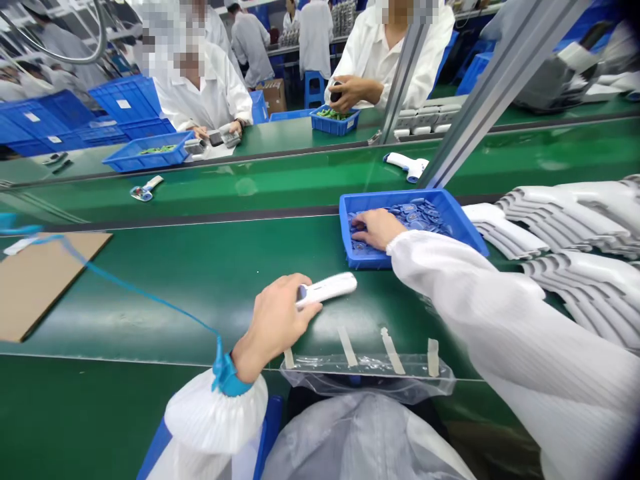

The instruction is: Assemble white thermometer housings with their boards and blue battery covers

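Note:
My left hand (280, 313) is closed around a white gun-shaped thermometer housing (333, 288) with a blue part near my fingers. Its handle points right, just above the green work surface (175, 293). A blue wrist strap (231, 375) with a cord circles my left wrist. My right hand (379, 229) reaches into a blue bin (373, 261), its fingers apart and touching the small blue plastic pieces (417, 217) inside. Whether a piece sits between those fingertips is hard to see.
White curved shells (565, 213) lie in stacked rows at right. Beyond a metal post (470, 100), a green conveyor (280, 187) carries gun-shaped units (407, 165). Cardboard (45, 280) lies left. Tape strips (393, 350) hold a plastic bag (370, 383) at the front edge. Co-workers sit opposite.

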`<state>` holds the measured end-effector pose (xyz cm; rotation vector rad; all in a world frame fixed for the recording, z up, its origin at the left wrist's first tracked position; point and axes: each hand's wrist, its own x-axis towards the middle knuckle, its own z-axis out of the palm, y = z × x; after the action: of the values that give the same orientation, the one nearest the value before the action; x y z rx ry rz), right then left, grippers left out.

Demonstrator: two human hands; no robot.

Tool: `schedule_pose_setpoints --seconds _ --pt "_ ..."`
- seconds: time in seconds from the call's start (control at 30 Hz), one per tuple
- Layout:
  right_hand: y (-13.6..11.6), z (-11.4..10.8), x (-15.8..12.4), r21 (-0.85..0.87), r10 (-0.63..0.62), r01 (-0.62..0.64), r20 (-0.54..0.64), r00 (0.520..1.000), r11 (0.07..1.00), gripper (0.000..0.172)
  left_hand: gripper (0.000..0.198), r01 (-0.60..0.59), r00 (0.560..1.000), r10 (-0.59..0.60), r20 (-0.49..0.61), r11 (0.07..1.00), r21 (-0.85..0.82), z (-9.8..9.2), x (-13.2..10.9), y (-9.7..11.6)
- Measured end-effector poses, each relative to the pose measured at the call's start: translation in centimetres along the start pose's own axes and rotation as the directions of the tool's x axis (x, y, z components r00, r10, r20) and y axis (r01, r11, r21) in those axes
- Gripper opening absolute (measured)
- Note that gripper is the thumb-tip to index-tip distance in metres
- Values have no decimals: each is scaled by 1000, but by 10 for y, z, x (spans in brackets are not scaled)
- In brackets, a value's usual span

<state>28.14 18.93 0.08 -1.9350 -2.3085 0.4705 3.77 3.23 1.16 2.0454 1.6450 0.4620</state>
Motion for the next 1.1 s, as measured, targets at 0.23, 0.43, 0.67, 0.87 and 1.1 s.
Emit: schedule_pose_setpoints --seconds 0.23,0.43,0.67,0.87,1.1 --pt "-25 0 23 -47 219 -217 40 975 975 26 48 393 861 -472 191 376 -839 8 -5 -34" --pt "-39 6 30 -21 346 -346 -18 938 938 35 55 342 914 -362 185 440 -830 21 0 -13" --pt "-19 -3 1 24 294 -293 -95 951 956 30 54 288 954 -217 209 452 -844 27 3 19" --pt "17 -14 -30 -38 193 -196 -72 979 980 18 52 326 940 -261 221 486 -811 24 5 19" --pt "10 -15 -16 -120 126 -129 -30 992 984 22 55 327 939 -273 210 513 -794 20 3 13"
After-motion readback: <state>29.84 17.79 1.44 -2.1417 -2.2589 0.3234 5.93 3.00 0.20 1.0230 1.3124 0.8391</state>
